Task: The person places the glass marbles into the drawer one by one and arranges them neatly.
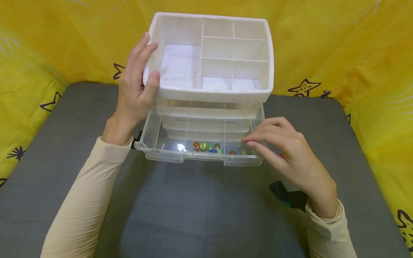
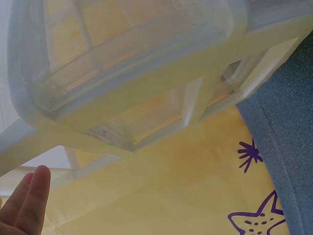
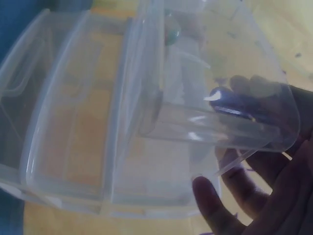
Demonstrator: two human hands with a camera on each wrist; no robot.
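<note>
A white organizer [image 1: 237, 94] with clear drawers stands on the dark table, its top divided into compartments. My left hand [image 1: 137, 77] rests on the top's left rim, fingers along the side and thumb over the front corner. Below, a clear drawer [image 1: 164, 157] is pulled out toward me. Several coloured glass marbles [image 1: 210, 146] lie along its front, mostly in the middle section, with an orange marble [image 1: 232, 152] in the right section. My right hand [image 1: 284, 150] reaches over the drawer's right side, thumb and fingertips near each other above the right section. No marble shows between them.
A dark grey cloth [image 1: 193, 208] covers the table. Yellow fabric [image 1: 309, 46] with star drawings hangs behind and at both sides. A black strap device [image 1: 288, 197] sits at my right wrist. Other clear drawers [image 3: 73, 107] of the organizer show in the right wrist view.
</note>
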